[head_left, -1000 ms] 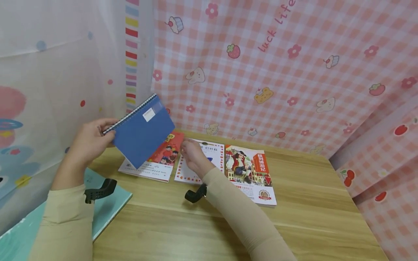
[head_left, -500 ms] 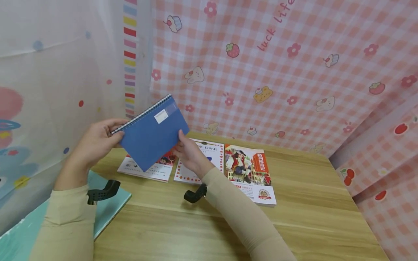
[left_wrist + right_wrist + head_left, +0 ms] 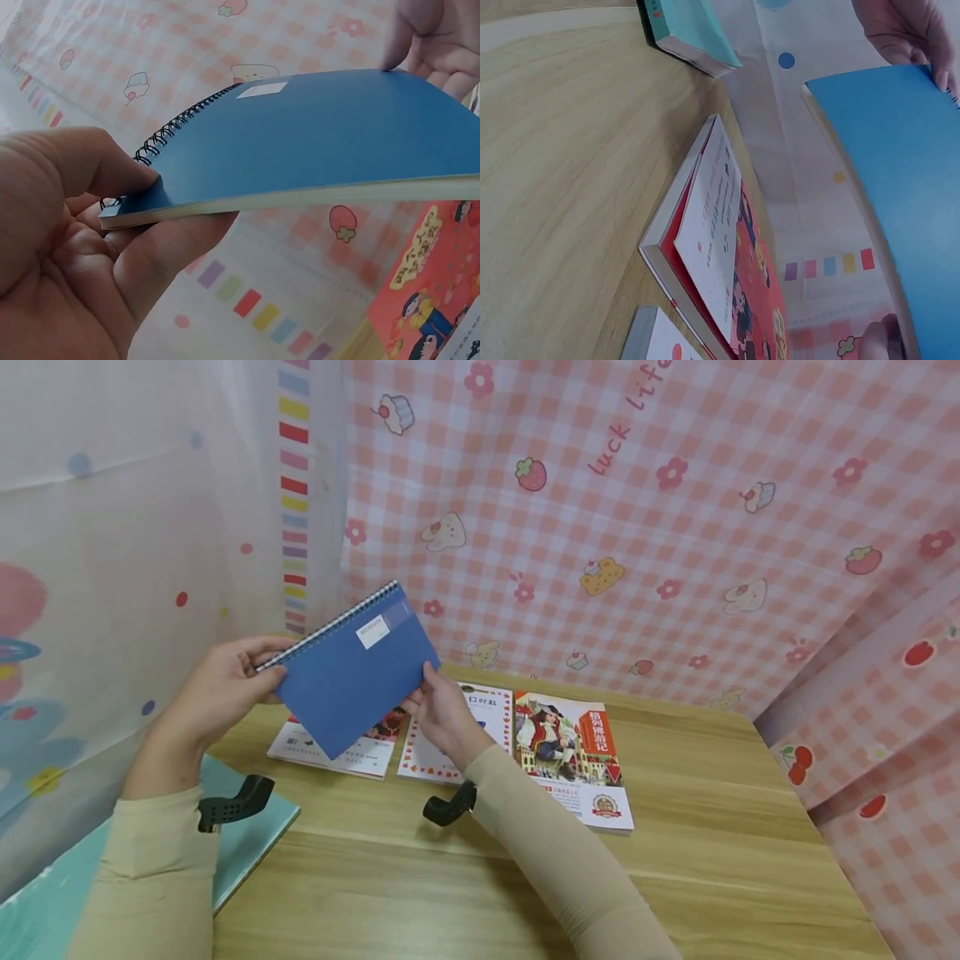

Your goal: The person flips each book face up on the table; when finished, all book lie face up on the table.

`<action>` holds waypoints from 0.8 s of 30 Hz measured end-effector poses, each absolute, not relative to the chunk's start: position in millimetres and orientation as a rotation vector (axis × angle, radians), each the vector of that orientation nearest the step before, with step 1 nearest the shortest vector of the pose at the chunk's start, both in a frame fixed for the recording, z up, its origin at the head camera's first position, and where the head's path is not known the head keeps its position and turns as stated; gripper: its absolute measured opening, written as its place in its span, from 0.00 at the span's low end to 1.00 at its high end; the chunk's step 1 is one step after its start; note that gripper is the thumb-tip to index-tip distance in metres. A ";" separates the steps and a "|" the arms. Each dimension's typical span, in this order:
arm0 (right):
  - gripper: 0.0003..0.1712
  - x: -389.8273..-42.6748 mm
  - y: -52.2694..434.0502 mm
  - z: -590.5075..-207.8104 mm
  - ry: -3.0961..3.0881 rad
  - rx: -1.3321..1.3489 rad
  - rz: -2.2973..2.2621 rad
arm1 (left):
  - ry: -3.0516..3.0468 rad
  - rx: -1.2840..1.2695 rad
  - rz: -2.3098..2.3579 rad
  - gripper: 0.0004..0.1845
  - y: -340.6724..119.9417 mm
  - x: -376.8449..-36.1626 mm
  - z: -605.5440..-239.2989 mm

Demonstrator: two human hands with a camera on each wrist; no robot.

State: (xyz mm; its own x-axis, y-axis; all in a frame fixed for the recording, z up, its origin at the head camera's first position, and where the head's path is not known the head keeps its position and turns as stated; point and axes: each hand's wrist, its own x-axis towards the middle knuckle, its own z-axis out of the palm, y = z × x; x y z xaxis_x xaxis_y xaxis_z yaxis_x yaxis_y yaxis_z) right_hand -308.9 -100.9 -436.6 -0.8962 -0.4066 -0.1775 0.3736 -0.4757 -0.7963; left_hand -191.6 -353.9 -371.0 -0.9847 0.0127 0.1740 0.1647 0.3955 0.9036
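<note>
A blue spiral notebook [image 3: 352, 677] with a small white label is held tilted in the air between both hands. My left hand [image 3: 225, 685] pinches its lower left corner by the wire binding, thumb on the cover and fingers beneath, as the left wrist view shows. At the opposite edge my right hand [image 3: 446, 714] grips the notebook with its thumb on top and fingers behind. Below it lies a red and white book [image 3: 330, 756], partly hidden by the notebook. A white book with a leaf border [image 3: 427, 764] sits under the right hand.
To the right lies a book with a costumed figure [image 3: 562, 752] on its cover. A large teal book [image 3: 251, 827] lies at the table's left, under the left forearm. Patterned curtains [image 3: 637, 527] hang behind the wooden table [image 3: 712, 827].
The right hand has reached up and taken hold of the notebook's right edge. The notebook and left hand have shifted slightly to the right; in the last half second they barely move.
</note>
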 end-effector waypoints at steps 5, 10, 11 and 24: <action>0.22 -307.4 -98.0 -438.2 1.257 -0.036 -2.414 | -2.546 -0.160 -1.620 0.22 -354.3 -191.4 -371.2; 0.21 -306.8 -96.0 -440.6 1.292 0.004 -2.446 | -2.670 -0.158 -1.577 0.24 -355.4 -193.7 -372.6; 0.21 -306.8 -95.5 -441.0 1.308 0.010 -2.447 | -2.698 -0.159 -1.563 0.25 -355.6 -194.4 -373.4; 0.18 -310.5 -85.7 -435.8 1.415 0.002 -2.454 | -2.871 -0.139 -1.427 0.29 -362.4 -196.4 -383.5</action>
State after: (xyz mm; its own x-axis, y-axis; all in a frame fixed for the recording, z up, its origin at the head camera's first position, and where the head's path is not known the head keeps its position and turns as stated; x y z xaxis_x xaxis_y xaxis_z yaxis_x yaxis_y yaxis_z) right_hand -310.5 -85.7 -435.8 -0.9526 -0.2630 -0.1530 0.2642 -0.4655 -0.8447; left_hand -196.4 -362.4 -383.5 -0.9940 0.1076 -0.0215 0.0478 0.6012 0.7977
